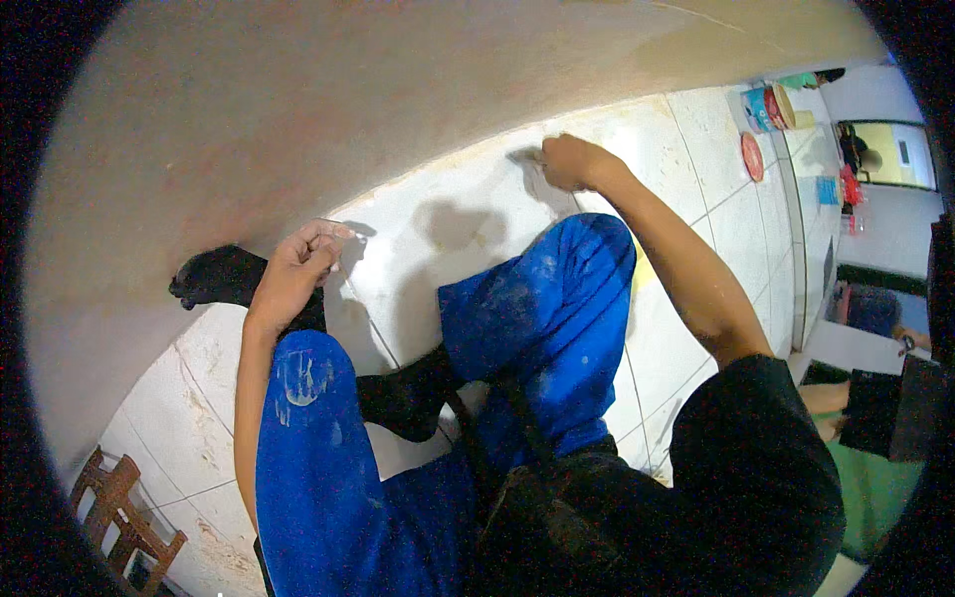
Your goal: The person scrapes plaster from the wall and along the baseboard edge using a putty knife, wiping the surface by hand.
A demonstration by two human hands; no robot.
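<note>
My left hand, whitish with dust or residue, is raised over the white tiled floor near the wall's foot, thumb and fingers bent together; whether something small is pinched in it cannot be told. Stretched out to the right, my right hand is curled close to the base of the wall. A dark, thin shape lies at its fingertips, and I cannot tell whether it is a tool or a shadow. My blue trousers bear pale smears, and a black sock covers the foot beside my left hand.
A brown slatted piece of furniture stands at the lower left. At the upper right are a printed tub and a red round lid or dish on the floor. Part of another person shows at the right edge.
</note>
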